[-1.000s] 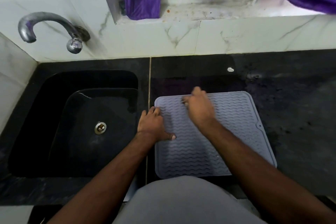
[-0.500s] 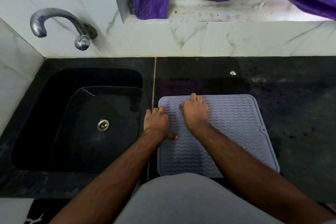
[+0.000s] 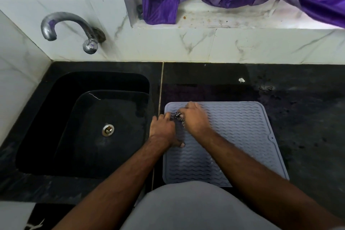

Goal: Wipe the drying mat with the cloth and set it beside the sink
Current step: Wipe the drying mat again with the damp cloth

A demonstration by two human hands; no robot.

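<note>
Right hand (image 3: 195, 117) clutches a small dark cloth (image 3: 178, 115) on the ribbed grey drying mat (image 3: 233, 136); left hand (image 3: 163, 129) presses flat on its left edge. The mat looks floppy and light; lift by an edge.

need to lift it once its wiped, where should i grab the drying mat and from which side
Judging by how the drying mat lies flat on the counter, pinch its thin right edge near the small tab, coming from the right. That side is bare; the left hand and right hand crowd the sink side.
</note>
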